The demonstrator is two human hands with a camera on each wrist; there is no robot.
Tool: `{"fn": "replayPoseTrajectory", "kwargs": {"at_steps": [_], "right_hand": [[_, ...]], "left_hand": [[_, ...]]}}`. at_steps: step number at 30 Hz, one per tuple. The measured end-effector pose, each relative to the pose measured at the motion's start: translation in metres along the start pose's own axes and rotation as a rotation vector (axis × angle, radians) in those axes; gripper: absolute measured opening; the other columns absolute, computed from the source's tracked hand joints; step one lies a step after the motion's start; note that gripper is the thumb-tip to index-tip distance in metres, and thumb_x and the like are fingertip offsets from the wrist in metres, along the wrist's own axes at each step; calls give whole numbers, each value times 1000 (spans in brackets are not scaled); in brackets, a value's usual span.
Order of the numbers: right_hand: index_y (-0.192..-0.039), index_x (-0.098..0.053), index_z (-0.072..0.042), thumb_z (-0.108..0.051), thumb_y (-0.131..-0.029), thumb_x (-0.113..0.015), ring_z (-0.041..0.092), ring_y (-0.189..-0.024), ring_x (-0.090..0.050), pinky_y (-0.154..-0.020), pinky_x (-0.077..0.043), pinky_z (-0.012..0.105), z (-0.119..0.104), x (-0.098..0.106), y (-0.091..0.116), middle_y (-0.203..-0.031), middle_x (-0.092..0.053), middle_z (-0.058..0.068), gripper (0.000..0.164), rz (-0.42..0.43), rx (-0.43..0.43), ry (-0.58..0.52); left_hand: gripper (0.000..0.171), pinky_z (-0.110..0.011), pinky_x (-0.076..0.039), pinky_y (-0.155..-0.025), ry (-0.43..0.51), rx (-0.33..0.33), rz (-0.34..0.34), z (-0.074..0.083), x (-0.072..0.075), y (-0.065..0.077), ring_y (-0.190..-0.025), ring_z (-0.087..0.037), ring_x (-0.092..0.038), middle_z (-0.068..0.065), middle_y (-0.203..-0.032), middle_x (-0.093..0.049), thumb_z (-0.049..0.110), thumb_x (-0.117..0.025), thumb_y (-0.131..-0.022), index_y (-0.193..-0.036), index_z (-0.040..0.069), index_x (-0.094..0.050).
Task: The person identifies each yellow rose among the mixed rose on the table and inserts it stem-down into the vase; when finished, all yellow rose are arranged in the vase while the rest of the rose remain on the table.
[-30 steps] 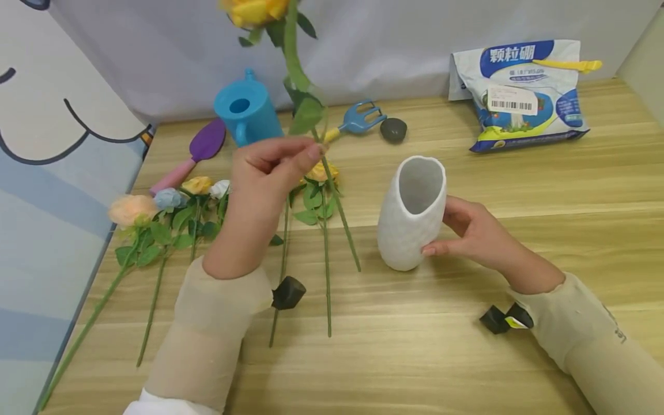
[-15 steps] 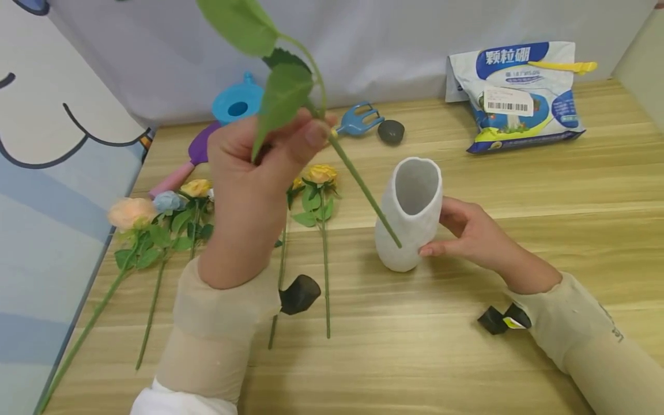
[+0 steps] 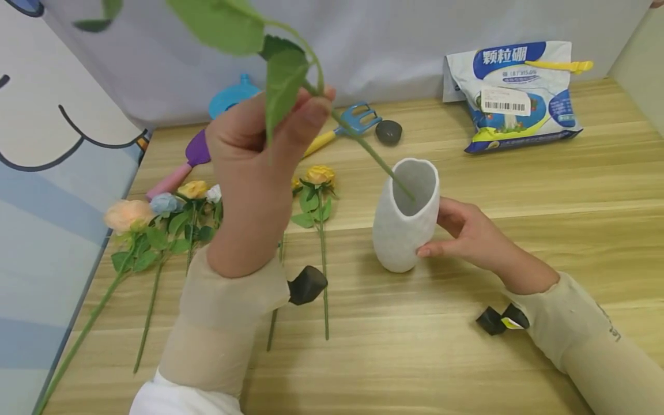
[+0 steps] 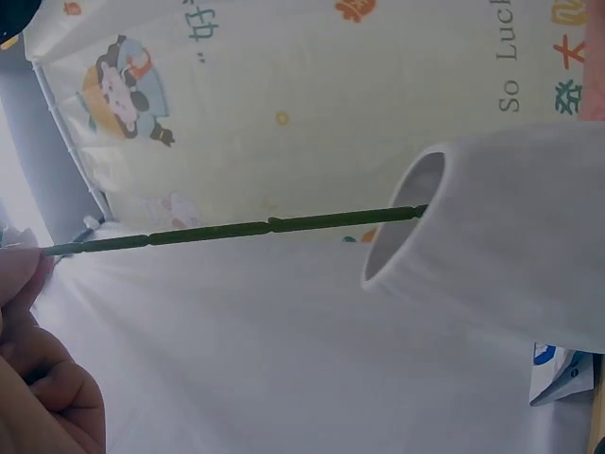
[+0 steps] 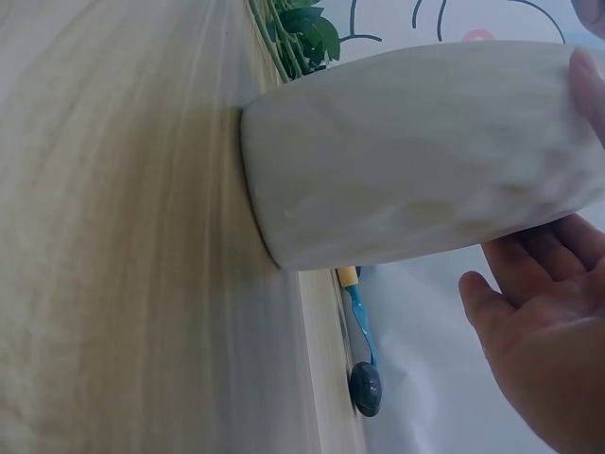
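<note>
My left hand [image 3: 259,167] pinches the green stem [image 3: 370,151] of a yellow artificial rose between thumb and fingers. Its bloom is out of view above; large leaves [image 3: 285,83] hang by the hand. The stem's lower end reaches inside the mouth of a white textured vase [image 3: 398,245], also plain in the left wrist view, where the stem [image 4: 208,233] slants into the opening. The vase stands upright on the table. My right hand [image 3: 469,239] holds it from the right, thumb in front and fingers partly hidden behind it. In the right wrist view the vase base [image 5: 284,180] meets the wood.
Several artificial flowers [image 3: 129,216] lie at the left, with a yellow rose [image 3: 320,174] nearer the middle. Behind are a blue watering can [image 3: 228,99], a purple-and-pink shovel [image 3: 197,151], a blue-and-yellow fork [image 3: 358,120], a dark stone [image 3: 388,132] and a printed bag [image 3: 519,109].
The left hand has brought the rose rightward and toward the vase. Its stem tip went from left of the vase, across its front, to inside the mouth. The right hand keeps its hold.
</note>
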State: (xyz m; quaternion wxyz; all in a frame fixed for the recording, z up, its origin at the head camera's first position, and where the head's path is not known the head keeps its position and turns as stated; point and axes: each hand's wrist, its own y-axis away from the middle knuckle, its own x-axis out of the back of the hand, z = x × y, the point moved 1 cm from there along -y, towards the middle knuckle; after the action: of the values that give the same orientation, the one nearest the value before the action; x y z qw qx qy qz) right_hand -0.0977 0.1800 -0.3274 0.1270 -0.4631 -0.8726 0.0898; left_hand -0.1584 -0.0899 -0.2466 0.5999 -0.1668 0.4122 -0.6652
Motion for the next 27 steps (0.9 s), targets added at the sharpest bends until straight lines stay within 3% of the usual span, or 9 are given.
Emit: {"fn": "replayPoseTrajectory", "kwargs": {"at_steps": [1,3,4,7,13,16,22,27], "right_hand": [[-123,-58,-19,8,-67,-77,12,-119,-46,-101,-31,22,0,0,0,-122,-57,-5,65,1,-4,3],[-123,-57,-19,9,-67,-77,12,-119,-46,-101,-31,21,-1,0,0,-122,-57,-6,66,3,-12,12],[-124,-57,-19,9,-67,-77,12,-120,-46,-101,-31,21,-1,0,0,-122,-56,-6,66,4,-15,16],[-124,-57,-19,9,-67,-77,12,-120,-45,-101,-31,21,-1,0,0,-123,-56,-5,66,4,-22,28],[-124,-57,-18,9,-68,-76,13,-120,-45,-101,-31,22,-1,0,0,-123,-56,-5,65,1,-25,24],[-123,-58,-17,9,-68,-76,13,-119,-46,-101,-31,22,0,-1,0,-122,-57,-5,63,2,-25,19],[-122,-58,-16,9,-68,-77,12,-119,-46,-101,-31,22,0,-1,0,-121,-57,-5,62,6,-30,28],[-122,-59,-17,9,-68,-76,13,-120,-46,-101,-31,22,0,0,0,-121,-57,-5,62,10,-26,30]], "left_hand": [[14,-39,-50,-64,-36,5,-17,-2,0,1,-51,-25,-49,-22,-62,-54,-11,-70,-75,-87,-7,-68],[6,-30,-40,-50,-121,-26,-58,30,-30,3,-47,-16,-33,-12,-54,-47,-5,-70,-79,-85,-6,-69],[5,-28,-33,-47,-153,-28,-69,41,-41,4,-47,-14,-25,-8,-52,-42,-6,-68,-80,-85,-6,-69],[6,-25,-24,-46,-183,4,-87,58,-62,9,-46,-9,-24,1,-50,-41,-12,-65,-80,-85,-12,-67],[14,-24,-24,-47,-164,149,-77,40,-68,26,-45,-9,-24,3,-47,-36,-19,-64,-74,-88,-17,-62],[13,-24,-24,-48,-182,170,-105,31,-67,33,-47,-10,-24,2,-49,-28,-17,-64,-76,-88,-19,-61],[11,-25,-24,-47,-282,246,-140,24,-63,41,-47,-11,-25,0,-50,-27,-9,-67,-79,-89,-13,-66],[10,-25,-23,-47,-312,302,-159,20,-62,46,-49,-12,-25,-1,-51,-27,-6,-68,-79,-88,-11,-68]]}}
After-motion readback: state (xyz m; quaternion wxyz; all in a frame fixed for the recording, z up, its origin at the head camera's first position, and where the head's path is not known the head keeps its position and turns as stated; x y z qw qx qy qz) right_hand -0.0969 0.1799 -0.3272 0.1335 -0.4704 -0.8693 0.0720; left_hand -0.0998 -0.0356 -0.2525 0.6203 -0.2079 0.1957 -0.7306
